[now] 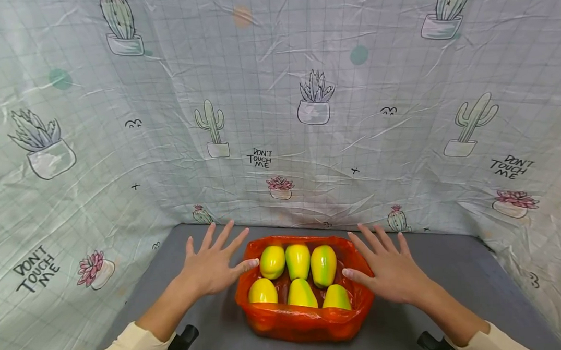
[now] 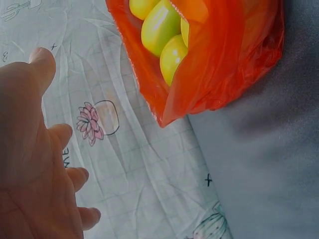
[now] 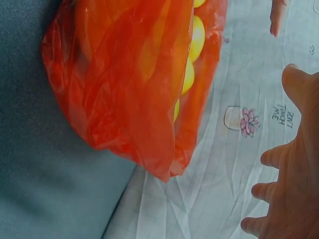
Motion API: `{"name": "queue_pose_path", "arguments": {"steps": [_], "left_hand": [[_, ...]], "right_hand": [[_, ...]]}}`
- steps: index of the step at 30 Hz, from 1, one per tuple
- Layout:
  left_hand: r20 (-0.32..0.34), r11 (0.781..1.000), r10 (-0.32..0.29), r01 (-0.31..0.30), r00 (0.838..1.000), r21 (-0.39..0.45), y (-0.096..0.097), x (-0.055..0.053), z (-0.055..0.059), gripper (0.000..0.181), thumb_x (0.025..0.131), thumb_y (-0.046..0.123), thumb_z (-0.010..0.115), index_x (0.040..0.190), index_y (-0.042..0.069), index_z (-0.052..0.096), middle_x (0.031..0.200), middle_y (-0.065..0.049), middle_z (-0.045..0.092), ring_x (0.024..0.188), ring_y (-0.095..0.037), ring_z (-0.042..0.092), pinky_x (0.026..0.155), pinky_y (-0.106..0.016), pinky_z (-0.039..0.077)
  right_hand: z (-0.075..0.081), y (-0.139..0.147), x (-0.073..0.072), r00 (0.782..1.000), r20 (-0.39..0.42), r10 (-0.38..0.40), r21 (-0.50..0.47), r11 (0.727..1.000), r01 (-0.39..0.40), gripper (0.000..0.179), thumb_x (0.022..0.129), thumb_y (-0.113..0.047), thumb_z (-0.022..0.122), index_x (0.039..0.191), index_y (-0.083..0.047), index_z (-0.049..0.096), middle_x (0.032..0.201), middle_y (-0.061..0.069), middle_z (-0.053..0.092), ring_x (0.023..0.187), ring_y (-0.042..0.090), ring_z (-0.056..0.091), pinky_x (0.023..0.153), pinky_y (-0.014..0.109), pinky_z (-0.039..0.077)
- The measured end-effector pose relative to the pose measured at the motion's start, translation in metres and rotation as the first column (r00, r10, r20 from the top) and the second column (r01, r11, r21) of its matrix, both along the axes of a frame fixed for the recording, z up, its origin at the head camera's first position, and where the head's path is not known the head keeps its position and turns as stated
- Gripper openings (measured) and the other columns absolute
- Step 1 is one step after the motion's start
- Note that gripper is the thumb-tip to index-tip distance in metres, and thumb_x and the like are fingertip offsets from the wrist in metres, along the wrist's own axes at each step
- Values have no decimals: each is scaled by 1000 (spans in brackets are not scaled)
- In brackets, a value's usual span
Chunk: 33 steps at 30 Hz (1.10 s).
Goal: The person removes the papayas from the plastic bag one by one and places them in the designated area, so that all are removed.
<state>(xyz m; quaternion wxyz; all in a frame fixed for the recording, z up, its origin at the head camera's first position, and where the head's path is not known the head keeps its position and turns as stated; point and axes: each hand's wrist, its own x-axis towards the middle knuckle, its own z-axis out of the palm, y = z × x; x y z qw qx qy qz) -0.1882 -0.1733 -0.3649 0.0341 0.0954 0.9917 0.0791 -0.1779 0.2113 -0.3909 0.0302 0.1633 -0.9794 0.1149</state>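
Observation:
An orange-red plastic bag (image 1: 310,320), its top spread wide, stands on the grey table. Inside it lie several yellow-green mangoes (image 1: 298,261) in two rows. My left hand (image 1: 211,267) hovers at the bag's left side with fingers spread and straight. On the opposite side my right hand (image 1: 390,269) is likewise spread, its thumb overlapping the bag's right rim in the head view. Nothing is held in either hand. In the left wrist view the bag (image 2: 224,64) appears apart from the fingers; the right wrist view also shows a gap between hand and bag (image 3: 129,89).
The grey table (image 1: 459,282) extends to both sides of the bag. Behind and beside it hangs a pale, wrinkled sheet (image 1: 283,128) printed with cacti and lettering. Black straps (image 1: 184,340) sit at the wrists.

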Motion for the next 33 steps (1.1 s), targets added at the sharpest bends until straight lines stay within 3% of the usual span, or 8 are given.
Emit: {"name": "queue_pose_path", "arguments": {"steps": [15, 33], "left_hand": [[2, 1000, -6, 6, 1000, 21, 3, 1, -12, 86, 92, 84, 41, 164, 39, 27, 177, -4, 12, 161, -47, 5, 115, -85, 1], [17, 999, -1, 0, 1000, 35, 5, 6, -21, 84, 93, 79, 46, 164, 39, 28, 176, -5, 15, 161, -48, 7, 116, -85, 2]], "right_hand": [[-3, -13, 0, 999, 10, 31, -2, 1000, -31, 91, 92, -80, 47, 164, -25, 34, 173, 10, 24, 159, 47, 13, 117, 83, 1], [-15, -18, 3, 997, 44, 68, -4, 998, -68, 91, 91, -76, 55, 163, -26, 35, 174, 8, 22, 160, 43, 13, 119, 81, 1]]}}
